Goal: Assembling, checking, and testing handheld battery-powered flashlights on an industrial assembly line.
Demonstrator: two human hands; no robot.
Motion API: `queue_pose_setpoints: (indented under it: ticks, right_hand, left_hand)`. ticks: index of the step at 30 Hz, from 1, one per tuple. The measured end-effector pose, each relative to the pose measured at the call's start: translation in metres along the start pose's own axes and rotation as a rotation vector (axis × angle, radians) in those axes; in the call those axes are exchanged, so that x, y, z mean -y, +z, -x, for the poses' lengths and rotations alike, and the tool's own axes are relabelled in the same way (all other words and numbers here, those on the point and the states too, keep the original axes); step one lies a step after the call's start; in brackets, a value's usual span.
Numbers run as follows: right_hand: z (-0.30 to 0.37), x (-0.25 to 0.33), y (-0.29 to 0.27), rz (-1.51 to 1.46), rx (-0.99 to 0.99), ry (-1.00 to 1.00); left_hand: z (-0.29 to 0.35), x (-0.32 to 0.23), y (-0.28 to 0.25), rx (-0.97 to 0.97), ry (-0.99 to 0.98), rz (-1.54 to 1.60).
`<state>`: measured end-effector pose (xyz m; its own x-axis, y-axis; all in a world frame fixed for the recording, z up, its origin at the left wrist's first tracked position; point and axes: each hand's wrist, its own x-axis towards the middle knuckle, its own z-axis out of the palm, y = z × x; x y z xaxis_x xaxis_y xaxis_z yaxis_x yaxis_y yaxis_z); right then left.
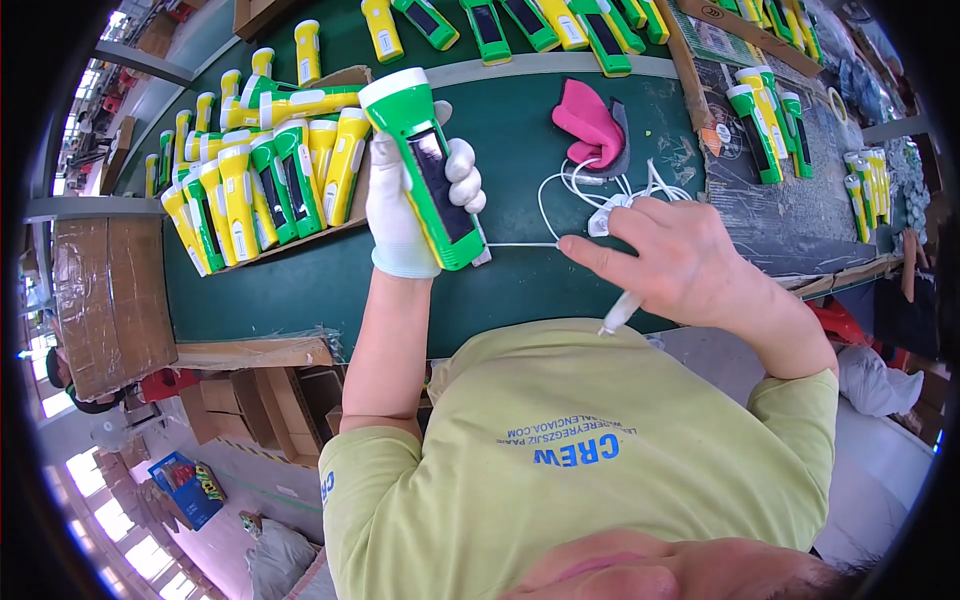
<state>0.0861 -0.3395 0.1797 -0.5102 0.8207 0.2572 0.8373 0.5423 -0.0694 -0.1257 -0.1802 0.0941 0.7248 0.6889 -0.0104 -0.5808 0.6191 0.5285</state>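
Note:
My left hand [398,215], in a white glove, is wrapped round a green flashlight [427,170] with a white head and a dark panel along its body. The flashlight is tilted, head up and to the left. From its lower end a thin white cord [522,245] runs taut to the fingertips of my bare right hand [668,255], whose fingers are closed. Below that hand a white tapered piece [621,313] sticks out; its kind I cannot make out. More white cord [655,182] lies coiled behind the right hand, beside a pink and grey cloth [590,122].
A cardboard tray [290,240] full of yellow and green flashlights stands left on the green table [260,312]. Several more flashlights [490,30] lie along the far side. Others [765,125] rest on a dark board at the right. A carton [112,295] stands at the left edge.

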Motion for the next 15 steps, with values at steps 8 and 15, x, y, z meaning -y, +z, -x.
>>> queue_pose_setpoints:
  ticks: [8, 15]
  right_hand:
    - [0.003, -0.008, 0.02, 0.344, -0.362, -0.391]
    - [0.011, -0.011, 0.074, -1.281, 0.103, 0.736]
  left_hand:
    - [0.006, 0.003, 0.02, -0.076, -0.121, -0.08]
    - [0.003, 0.024, 0.004, -0.241, -0.145, -0.212]
